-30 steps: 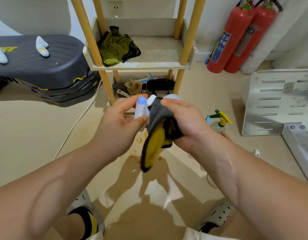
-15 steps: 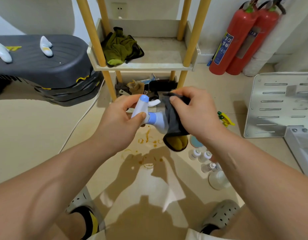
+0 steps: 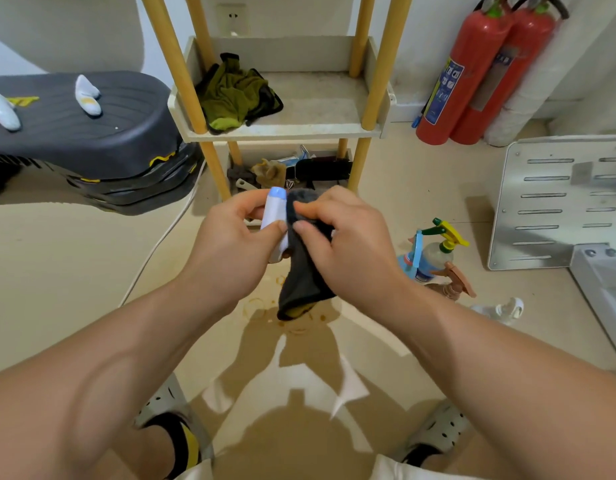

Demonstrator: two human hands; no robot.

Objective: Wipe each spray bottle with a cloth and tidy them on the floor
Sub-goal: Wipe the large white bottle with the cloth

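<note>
Spray bottle (image 3: 274,216), white with a pale blue cap, held upright above the floor (image 3: 57,271) in front of a wooden shelf rack (image 3: 282,129). Left hand (image 3: 230,244) is closed around the bottle body, thumb and fingers pinching its sides. Right hand (image 3: 344,237) is closed on a dark grey cloth (image 3: 305,271) with a yellow underside, pressing it against the bottle's right side; the cloth's free end hangs down below both hands. No writing on the bottle can be read.

On the floor to the right stands a group of other spray bottles (image 3: 434,254): one with a yellow and green trigger, one with a blue label too blurred to read, and a brown trigger head just beside them. Two red fire extinguishers (image 3: 473,74) lean at the wall; their blue instruction labels carry print too small to read. An olive green rag (image 3: 235,93) lies on the rack's upper shelf.
</note>
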